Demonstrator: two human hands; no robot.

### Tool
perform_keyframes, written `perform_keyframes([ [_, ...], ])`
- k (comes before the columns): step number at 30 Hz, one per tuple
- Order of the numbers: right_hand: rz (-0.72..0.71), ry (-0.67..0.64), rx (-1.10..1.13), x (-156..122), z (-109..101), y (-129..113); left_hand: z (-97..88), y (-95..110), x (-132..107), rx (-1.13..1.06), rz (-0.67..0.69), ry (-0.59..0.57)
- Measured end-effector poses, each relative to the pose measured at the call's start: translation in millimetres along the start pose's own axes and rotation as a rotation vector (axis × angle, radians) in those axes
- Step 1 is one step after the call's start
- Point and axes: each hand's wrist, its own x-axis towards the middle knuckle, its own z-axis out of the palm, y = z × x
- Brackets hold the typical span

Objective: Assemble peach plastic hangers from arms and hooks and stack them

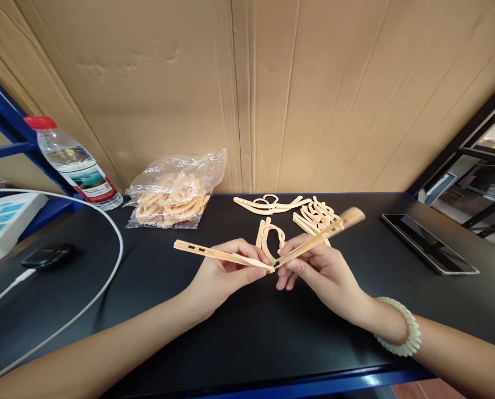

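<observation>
Just above the black table, my two hands hold a beige plastic folding hanger whose two arms meet between my fingertips in a shallow V. My left hand (220,277) is closed, pinching the slotted left arm (193,249) close to the joint. The fingers of my right hand (328,274) grip the right arm (343,222), which slants up to the right. Behind the joint lies a loose curved hanger part (264,235) with a hook shape. Farther back are an assembled-looking hanger (268,205) and a pile of beige pieces (320,213).
A clear plastic bag (173,194) of beige parts sits at the back left, near a red-capped water bottle (77,160). A white cable (117,244) loops across the left side. At right lies a phone (430,243). Cardboard (314,94) stands along the back edge.
</observation>
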Motion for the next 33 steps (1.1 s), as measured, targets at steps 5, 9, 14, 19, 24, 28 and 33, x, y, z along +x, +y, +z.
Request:
perform_keyframes([
  [5,-0.064,-0.006,-0.008,0.5,1.4,0.3,-0.2,-0.8,-0.1,-0.002,0.008,-0.023],
  [9,-0.032,-0.032,0.026,-0.1,1.8,0.5,0.4,-0.1,0.0,-0.029,-0.015,-0.051],
  [14,0.021,-0.047,0.027,0.4,1.7,-1.4,1.1,1.2,-0.2,-0.031,-0.041,-0.052],
  [19,0.085,-0.058,0.052,0.2,2.3,0.0,2.8,-0.5,-0.7,-0.042,-0.079,-0.038],
  [24,0.127,-0.063,0.081,0.8,3.7,1.1,3.8,-4.1,-1.6,-0.061,-0.103,-0.008],
  [28,0.133,-0.045,0.086,1.1,5.3,1.3,5.0,-6.2,-3.5,-0.079,-0.089,0.009],
  [33,0.137,-0.011,0.112,1.0,7.4,4.8,10.4,-5.6,-5.3,-0.093,-0.097,0.031],
])
